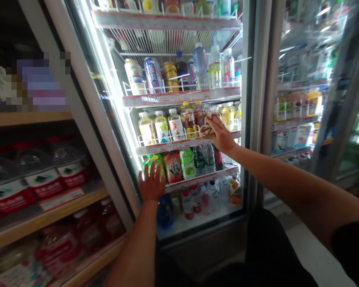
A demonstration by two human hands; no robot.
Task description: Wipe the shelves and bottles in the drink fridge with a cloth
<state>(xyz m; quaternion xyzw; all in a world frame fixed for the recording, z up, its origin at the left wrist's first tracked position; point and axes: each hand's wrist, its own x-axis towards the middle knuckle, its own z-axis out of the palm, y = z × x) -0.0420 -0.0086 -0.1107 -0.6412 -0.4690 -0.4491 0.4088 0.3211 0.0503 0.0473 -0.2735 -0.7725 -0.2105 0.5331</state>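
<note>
A beige cloth is bunched under the fingers of my right hand, which presses it against the glass door of a lit drinks fridge. Through the glass, the cloth covers part of a row of bottles on the middle shelf. My left hand lies lower on the same door, near its left edge, with fingers spread and nothing in it. Behind that hand stand green bottles and a red bottle. The door appears to be closed.
Left of the fridge, wooden shelves hold large bottles with red and white labels. A second glass-door fridge stands at the right, past a metal frame. My dark-clothed knee is close to the fridge base.
</note>
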